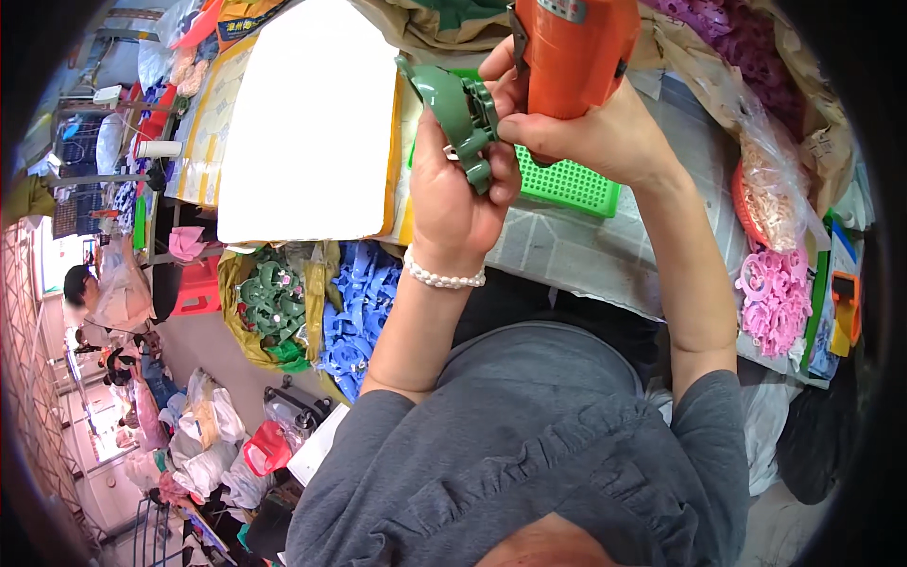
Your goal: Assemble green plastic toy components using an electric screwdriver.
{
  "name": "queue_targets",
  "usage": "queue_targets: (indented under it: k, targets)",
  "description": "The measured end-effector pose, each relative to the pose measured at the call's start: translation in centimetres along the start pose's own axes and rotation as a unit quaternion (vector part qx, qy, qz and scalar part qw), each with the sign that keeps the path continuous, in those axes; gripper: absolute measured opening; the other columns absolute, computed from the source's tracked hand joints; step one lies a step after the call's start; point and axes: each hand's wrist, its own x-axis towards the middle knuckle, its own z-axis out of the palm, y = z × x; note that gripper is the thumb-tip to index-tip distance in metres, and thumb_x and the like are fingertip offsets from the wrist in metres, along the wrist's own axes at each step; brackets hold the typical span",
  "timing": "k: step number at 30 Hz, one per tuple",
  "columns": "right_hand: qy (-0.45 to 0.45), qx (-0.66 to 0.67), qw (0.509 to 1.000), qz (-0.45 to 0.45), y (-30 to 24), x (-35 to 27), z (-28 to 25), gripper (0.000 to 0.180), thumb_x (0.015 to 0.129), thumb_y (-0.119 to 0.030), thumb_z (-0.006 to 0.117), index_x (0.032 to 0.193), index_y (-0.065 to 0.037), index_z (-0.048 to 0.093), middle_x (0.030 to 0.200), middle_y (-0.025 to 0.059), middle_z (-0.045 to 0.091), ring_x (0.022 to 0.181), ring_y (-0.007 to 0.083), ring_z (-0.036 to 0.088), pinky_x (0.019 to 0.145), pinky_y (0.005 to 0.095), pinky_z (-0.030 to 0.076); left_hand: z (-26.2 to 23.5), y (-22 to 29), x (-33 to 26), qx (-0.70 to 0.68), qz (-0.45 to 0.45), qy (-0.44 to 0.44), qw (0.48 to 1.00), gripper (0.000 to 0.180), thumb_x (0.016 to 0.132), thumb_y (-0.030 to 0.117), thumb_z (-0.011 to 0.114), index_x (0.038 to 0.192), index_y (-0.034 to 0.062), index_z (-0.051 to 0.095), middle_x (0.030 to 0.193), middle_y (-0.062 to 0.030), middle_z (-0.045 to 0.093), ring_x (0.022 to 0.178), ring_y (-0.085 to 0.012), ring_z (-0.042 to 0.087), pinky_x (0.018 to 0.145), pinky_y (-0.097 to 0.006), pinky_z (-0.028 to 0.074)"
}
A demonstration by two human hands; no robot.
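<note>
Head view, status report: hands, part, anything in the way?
Left hand gripping green plastic part, fingers closed around it. Right hand holding orange power tool against the part. Nothing between the hands; green basket sits beneath them.

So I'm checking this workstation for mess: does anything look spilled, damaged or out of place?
Nothing stands out. The left hand holds a green plastic part, intact as far as visible, and the right hand grips an orange power tool. Green pieces and blue pieces sit in open bags below; pink rings lie piled on the table.
</note>
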Motion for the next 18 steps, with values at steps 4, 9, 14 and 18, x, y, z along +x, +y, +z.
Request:
queue_targets:
  k: [4,9,14,18]
  targets:
    - [0.001,0.012,1.0,0.009,0.6,0.2,0.5,0.038,0.073,-0.002,0.067,0.108,-0.003,0.051,0.081,-0.001,0.057,0.07,0.0045,0.054,0.054,0.0176,0.042,0.7,0.1,-0.3,0.082,0.073,0.073,0.991,0.049,0.097,0.047,0.029,0.099,0.0056,0.054,0.078,-0.0004,0.057,0.048,-0.0053,0.044,0.035,-0.017,0.03]
    - [-0.019,0.017,0.999,-0.048,1.8,0.2,0.6,0.038,0.071,-0.001,0.067,0.107,-0.002,0.054,0.08,0.0006,0.059,0.072,0.0064,0.056,0.064,0.0215,0.047,-0.1,0.0,-0.5,0.114,0.052,0.074,0.989,0.051,0.097,0.049,0.029,0.096,0.0046,0.054,0.072,-0.0001,0.056,0.041,-0.0048,0.041,0.032,-0.017,0.025]
    - [-0.01,0.073,0.996,-0.047,2.0,0.0,0.2,0.04,0.068,-0.001,0.068,0.106,0.0,0.056,0.078,0.0006,0.059,0.074,0.0083,0.058,0.072,0.0237,0.05,0.4,-0.5,-0.2,0.141,0.06,0.082,0.985,0.054,0.095,0.053,0.029,0.096,0.005,0.055,0.064,0.0021,0.053,0.037,-0.0045,0.036,0.031,-0.018,0.023]
    - [0.002,0.068,0.996,-0.065,2.8,-0.1,0.2,0.043,0.068,0.002,0.067,0.109,-0.002,0.053,0.081,-0.0003,0.057,0.076,0.0074,0.056,0.069,0.0234,0.048,0.7,-0.9,0.0,0.133,0.057,0.09,0.985,0.059,0.094,0.056,0.023,0.095,0.0058,0.054,0.066,0.0014,0.055,0.037,-0.0049,0.036,0.031,-0.018,0.023]
